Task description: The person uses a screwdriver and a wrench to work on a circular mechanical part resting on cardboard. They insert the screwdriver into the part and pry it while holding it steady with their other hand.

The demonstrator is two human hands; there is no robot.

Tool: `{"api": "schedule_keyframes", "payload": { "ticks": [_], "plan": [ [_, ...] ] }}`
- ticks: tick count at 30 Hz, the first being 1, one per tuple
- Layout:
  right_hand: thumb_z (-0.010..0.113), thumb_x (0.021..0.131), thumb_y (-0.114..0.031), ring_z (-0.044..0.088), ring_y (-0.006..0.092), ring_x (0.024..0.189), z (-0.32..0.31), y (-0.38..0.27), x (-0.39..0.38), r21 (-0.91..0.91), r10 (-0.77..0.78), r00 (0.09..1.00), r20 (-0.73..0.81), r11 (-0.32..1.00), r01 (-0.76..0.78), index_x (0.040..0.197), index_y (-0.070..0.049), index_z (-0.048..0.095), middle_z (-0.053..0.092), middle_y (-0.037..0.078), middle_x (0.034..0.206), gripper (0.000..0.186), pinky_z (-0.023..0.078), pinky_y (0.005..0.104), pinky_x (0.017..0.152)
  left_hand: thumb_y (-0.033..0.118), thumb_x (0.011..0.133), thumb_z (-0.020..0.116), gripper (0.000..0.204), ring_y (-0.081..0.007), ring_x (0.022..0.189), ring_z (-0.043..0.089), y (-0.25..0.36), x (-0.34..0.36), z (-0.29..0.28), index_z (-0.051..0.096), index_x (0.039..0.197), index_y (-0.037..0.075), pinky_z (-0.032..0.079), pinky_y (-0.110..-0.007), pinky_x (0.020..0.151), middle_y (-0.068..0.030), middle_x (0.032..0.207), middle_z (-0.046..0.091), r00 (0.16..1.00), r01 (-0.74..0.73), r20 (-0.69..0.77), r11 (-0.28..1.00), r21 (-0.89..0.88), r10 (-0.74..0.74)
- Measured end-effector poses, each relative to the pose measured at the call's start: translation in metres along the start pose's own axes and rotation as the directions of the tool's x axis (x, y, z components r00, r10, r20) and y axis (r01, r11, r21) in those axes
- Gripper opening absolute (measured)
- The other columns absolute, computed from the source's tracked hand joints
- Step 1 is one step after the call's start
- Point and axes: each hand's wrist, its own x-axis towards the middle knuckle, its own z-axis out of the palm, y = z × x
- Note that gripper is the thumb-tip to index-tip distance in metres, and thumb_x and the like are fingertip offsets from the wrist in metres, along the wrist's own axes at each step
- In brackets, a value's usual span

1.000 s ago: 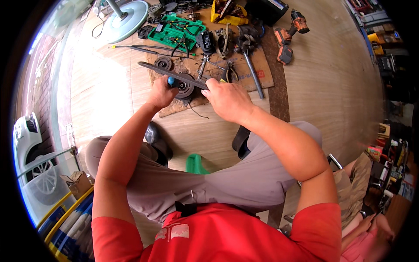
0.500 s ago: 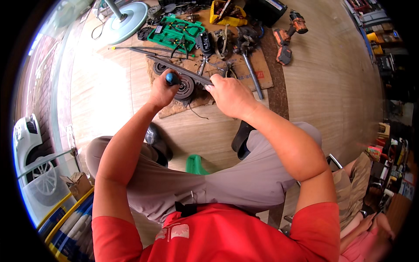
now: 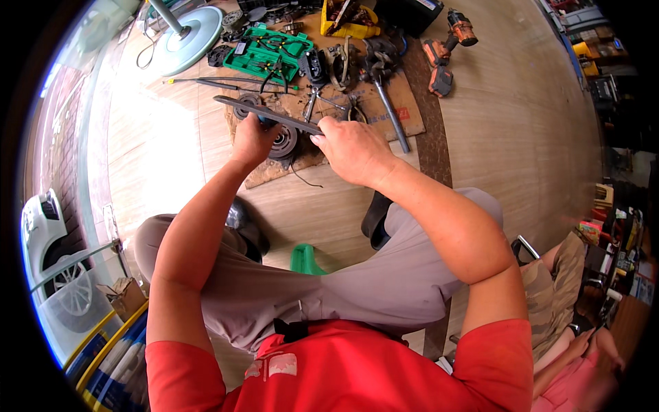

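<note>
My left hand is closed round a blue-handled tool; only a bit of the handle shows, and its working end is hidden. My right hand grips one end of a long, flat, dark metal bar. From there the bar slants up to the left, passing over my left hand and the blue handle. Below the bar, a dark round grooved pulley rests on the stained cardboard, partly hidden by my left hand. Another pulley-like part lies beyond the bar's far end.
Beyond my hands are pliers, a long metal handle, a green tool case and a yellow container. An orange cordless drill lies to the right. A pale round stand base stands far left. Another person's arm shows lower right.
The bar has swung to a flatter slant and now covers part of the blue handle, which stood in plain view before. My right hand has shifted slightly left. The whole view has moved a little.
</note>
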Motion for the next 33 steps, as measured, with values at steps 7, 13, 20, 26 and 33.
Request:
{"api": "schedule_keyframes", "payload": {
  "ticks": [7, 13, 20, 26, 33],
  "plan": [
    [0.051, 0.1, -0.027, 0.069, 0.0404, 0.079, -0.001, -0.005, -0.001, -0.07, 0.046, 0.998, 0.038, 0.997, -0.043, 0.097, 0.0, 0.055, 0.069, 0.021, 0.081, 0.027, 0.054, 0.0519, 0.072, 0.021, 0.082, 0.076, 0.029, -0.0374, 0.08, 0.069, -0.001, -0.001, 0.002, 0.061, 0.098, 0.002, 0.054, -0.042, 0.072, -0.0197, 0.082, 0.07, 1.0, 0.002, -0.013, 1.0, -0.003, -0.002],
    [0.05, 0.101, -0.027, 0.069, 0.0398, 0.081, 0.003, -0.007, -0.003, -0.054, 0.05, 0.999, 0.002, 0.997, -0.05, 0.098, -0.001, 0.055, 0.07, 0.021, 0.082, 0.027, 0.054, 0.0519, 0.073, 0.021, 0.082, 0.076, 0.03, -0.0377, 0.081, 0.069, 0.008, -0.003, -0.001, 0.06, 0.1, 0.001, 0.054, -0.042, 0.071, -0.0205, 0.083, 0.07, 1.0, 0.025, -0.013, 0.998, -0.051, -0.025],
    [0.049, 0.101, -0.026, 0.07, 0.0391, 0.08, 0.01, -0.003, -0.002, -0.071, 0.068, 0.997, -0.021, 0.995, -0.069, 0.098, -0.001, 0.054, 0.07, 0.021, 0.082, 0.026, 0.054, 0.0506, 0.071, 0.02, 0.083, 0.075, 0.033, -0.0395, 0.082, 0.069, 0.007, -0.004, -0.001, 0.058, 0.104, 0.002, 0.054, -0.043, 0.072, -0.022, 0.083, 0.069, 1.0, -0.003, -0.011, 1.0, -0.028, 0.002],
    [0.049, 0.101, -0.026, 0.07, 0.0396, 0.081, 0.013, -0.001, -0.002, -0.078, 0.088, 0.996, 0.029, 0.993, -0.085, 0.097, 0.0, 0.055, 0.07, 0.021, 0.082, 0.027, 0.054, 0.0513, 0.072, 0.02, 0.082, 0.075, 0.034, -0.0399, 0.085, 0.068, 0.001, -0.001, 0.0, 0.059, 0.107, 0.003, 0.053, -0.044, 0.074, -0.0222, 0.086, 0.069, 1.0, -0.001, -0.023, 1.0, 0.011, 0.001],
    [0.05, 0.101, -0.027, 0.069, 0.0405, 0.081, 0.003, -0.009, 0.006, -0.021, 0.031, 0.999, -0.044, 0.999, -0.032, 0.096, 0.0, 0.055, 0.069, 0.023, 0.082, 0.028, 0.054, 0.0523, 0.073, 0.018, 0.081, 0.076, 0.035, -0.0359, 0.082, 0.069, -0.009, 0.004, -0.005, 0.059, 0.108, 0.004, 0.054, -0.041, 0.074, -0.0172, 0.087, 0.07, 0.996, -0.048, -0.077, 0.992, -0.113, 0.039]
  ]
}}
